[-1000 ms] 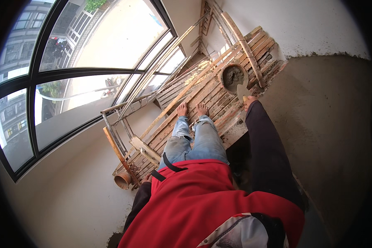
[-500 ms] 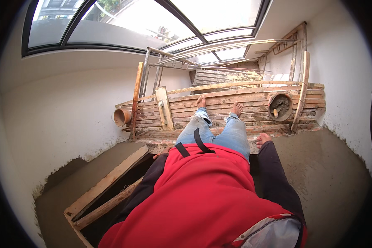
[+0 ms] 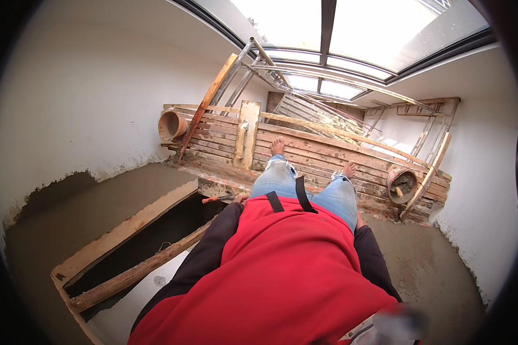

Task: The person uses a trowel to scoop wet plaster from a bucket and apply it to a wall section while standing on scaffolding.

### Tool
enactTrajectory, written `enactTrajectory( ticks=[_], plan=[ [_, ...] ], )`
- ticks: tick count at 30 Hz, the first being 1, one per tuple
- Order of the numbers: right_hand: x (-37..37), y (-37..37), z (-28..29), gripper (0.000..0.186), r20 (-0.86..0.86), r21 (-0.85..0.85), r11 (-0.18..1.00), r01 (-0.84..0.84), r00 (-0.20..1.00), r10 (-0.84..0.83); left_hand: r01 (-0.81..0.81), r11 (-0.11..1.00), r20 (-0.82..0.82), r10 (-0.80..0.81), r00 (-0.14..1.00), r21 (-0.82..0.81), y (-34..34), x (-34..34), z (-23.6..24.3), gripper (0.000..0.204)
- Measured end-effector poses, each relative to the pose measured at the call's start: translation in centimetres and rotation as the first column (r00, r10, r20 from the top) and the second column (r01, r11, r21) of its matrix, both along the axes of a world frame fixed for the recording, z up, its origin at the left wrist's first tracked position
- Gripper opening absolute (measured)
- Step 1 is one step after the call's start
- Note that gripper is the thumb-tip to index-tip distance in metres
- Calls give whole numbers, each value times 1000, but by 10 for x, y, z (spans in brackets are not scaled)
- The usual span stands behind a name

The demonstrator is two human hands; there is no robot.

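My left hand (image 3: 240,198) is low beside my left hip, partly covered by its dark sleeve. An orange-handled tool (image 3: 213,199) juts from it over the dark opening; its working end is too small to make out. Close against my right thigh is my right hand (image 3: 360,221), its fingers mostly hidden by the sleeve and my leg. My bare feet stand on a platform of wooden slats (image 3: 305,155). A bucket of wet mortar (image 3: 402,185) with a handle sticking out stands right of my feet. Left of them, a mortar-smeared board (image 3: 248,135) leans across the slats.
An orange-brown bucket (image 3: 171,126) lies tipped at the platform's left end. Metal scaffold frames (image 3: 236,80) rise beyond it. A timber-edged opening (image 3: 126,230), crossed by a rough pole (image 3: 138,270), lies at lower left. Fresh grey mortar (image 3: 437,253) covers the surface at right.
My view has turned, shifting the platform's left end upward. My right hand has drawn in toward my thigh. The orange-handled tool by my left hand now shows clearly.
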State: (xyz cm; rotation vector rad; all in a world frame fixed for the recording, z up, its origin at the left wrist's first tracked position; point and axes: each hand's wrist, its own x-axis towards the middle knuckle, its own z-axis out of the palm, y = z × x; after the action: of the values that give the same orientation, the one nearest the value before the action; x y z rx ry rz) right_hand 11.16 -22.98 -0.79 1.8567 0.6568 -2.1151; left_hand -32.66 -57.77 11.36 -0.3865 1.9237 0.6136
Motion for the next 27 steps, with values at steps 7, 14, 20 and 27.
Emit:
enactTrajectory(
  ticks=[7, 14, 20, 27],
  plan=[
    [-82, -27, 127, 48, 128, 305, 593, -745, 650, 749, -297, 955, 64, 298, 952, -27, -81, -86, -38, 44],
    [-158, -57, 199, 11, 281, 415, 695, -587, 809, 516, 2, 1000, -31, -2, 1000, 5, -117, -118, -56, 45],
    [-194, -32, 153, 26, 213, 429, 773, -468, 883, 418, -190, 976, -7, 192, 981, 107, -117, -110, -10, 45],
    [-262, 21, 91, 8, 215, 221, 905, -362, 924, 317, -385, 923, -177, 376, 910, -20, -160, -135, 42, 44]
  ],
)
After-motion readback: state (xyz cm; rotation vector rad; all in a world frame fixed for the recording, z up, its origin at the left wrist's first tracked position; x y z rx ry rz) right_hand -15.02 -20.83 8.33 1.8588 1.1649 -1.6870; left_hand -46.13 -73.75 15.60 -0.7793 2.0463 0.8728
